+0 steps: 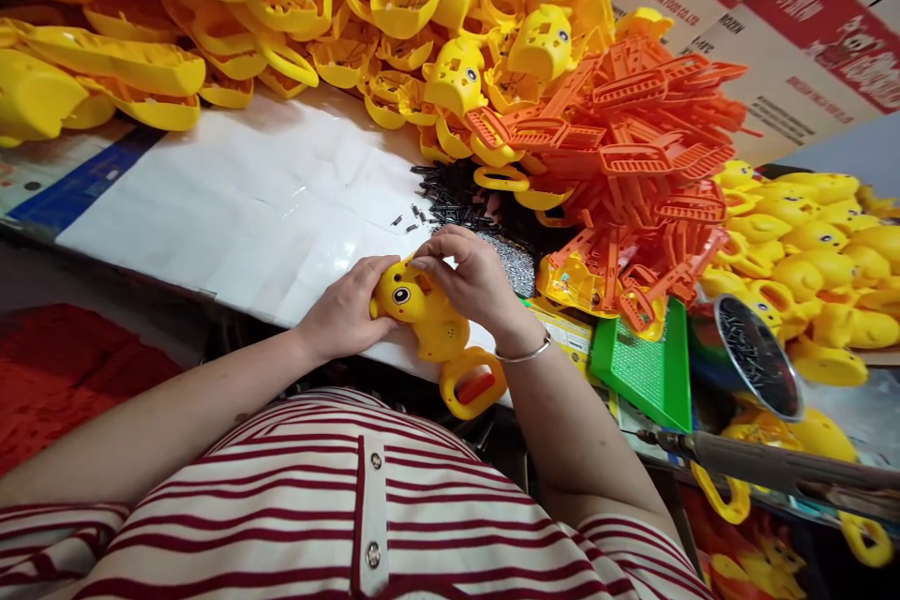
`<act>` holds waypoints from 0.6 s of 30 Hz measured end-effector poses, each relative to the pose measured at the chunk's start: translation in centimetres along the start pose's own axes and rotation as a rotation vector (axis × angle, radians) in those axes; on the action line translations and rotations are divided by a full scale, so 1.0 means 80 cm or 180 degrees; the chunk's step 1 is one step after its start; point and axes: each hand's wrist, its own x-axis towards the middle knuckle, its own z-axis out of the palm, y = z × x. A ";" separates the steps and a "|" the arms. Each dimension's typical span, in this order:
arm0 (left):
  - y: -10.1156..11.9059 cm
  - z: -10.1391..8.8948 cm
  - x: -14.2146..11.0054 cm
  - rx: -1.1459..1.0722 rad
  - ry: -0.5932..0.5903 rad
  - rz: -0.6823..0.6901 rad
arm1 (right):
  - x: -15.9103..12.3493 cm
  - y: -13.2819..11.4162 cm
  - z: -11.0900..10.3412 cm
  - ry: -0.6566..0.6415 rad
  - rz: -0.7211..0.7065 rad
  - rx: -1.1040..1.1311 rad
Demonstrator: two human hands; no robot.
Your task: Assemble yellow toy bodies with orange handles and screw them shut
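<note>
right fingers: pinched narrow at the top of the yellow plastic duck-shaped toy (pixel 428 314), fingertips (pixel 426 260) pressed right by its head. Can't tell if there's a tiny part between them, too small to see.
right hand: the right hand (pixel 474 281) arches over the toy from the far side, thin silver bangle (pixel 524 354) on the wrist.
left hand: the left hand (pixel 348 309) is wrapped around the toy's head end, thumb along the side, so it's gripping the thing.
toy: sits at the near edge of the bench, over the white sheet (pixel 253 197), eye facing up, speaker holes on the body. Its ring handle with the orange trigger (pixel 472 384) hangs off the near edge toward the person.
screws: loose heap of small black screws (pixel 450 197) just beyond the right hand, a few strays scattered on the sheet. A glittery grey pad (pixel 517 264) lies just beside the right hand.
orange pile: a big tangle of orange plastic grille pieces (pixel 633 150) to the right of the hands, heaped up on the bench.
yellow shells: a mound of empty yellow plastic toy halves (pixel 281 9) all along the far edge.
right end: green plastic tray (pixel 643 366), a round metal tin of screws (pixel 759 356), and a crowd of finished yellow ducks (pixel 816 253) behind it.
near right corner: a powered screwdriver (pixel 766 464) lying across.
person: red and white striped shirt (pixel 337 506) at the bottom.
</note>
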 end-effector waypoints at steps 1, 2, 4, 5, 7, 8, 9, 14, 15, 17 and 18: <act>0.000 0.000 0.000 -0.0004 0.0010 0.0007 | 0.002 0.000 0.002 0.0007 -0.0125 -0.0207; 0.000 0.000 0.000 -0.0010 0.0018 0.0010 | 0.004 -0.001 0.003 0.0001 -0.0193 -0.0352; 0.000 0.000 0.000 -0.0030 0.0014 0.0005 | 0.008 -0.002 0.005 -0.0056 -0.0219 -0.0517; 0.001 0.000 0.000 -0.0045 0.0006 -0.0001 | 0.010 -0.003 0.006 -0.0119 -0.0218 -0.0555; 0.001 -0.001 0.000 -0.0073 -0.0008 0.0000 | 0.012 -0.006 0.004 -0.0252 -0.0199 -0.0589; 0.001 -0.001 0.000 -0.0081 -0.0003 0.0010 | 0.012 -0.008 0.003 -0.0298 -0.0166 -0.0608; 0.000 0.000 0.000 -0.0082 0.0010 0.0024 | 0.013 -0.010 0.002 -0.0325 -0.0110 -0.0637; -0.002 0.002 -0.002 0.0005 0.0150 0.0169 | 0.017 -0.015 0.002 -0.0419 0.0306 -0.0423; -0.002 0.003 -0.003 0.0037 0.0163 0.0205 | 0.017 -0.015 0.003 -0.0427 0.0418 -0.0235; -0.003 0.004 -0.002 0.0123 0.0136 0.0264 | 0.018 -0.010 0.002 -0.0404 0.0625 0.0160; -0.004 0.005 -0.002 0.0179 0.0115 0.0277 | 0.017 -0.005 0.000 -0.0355 0.0685 0.0305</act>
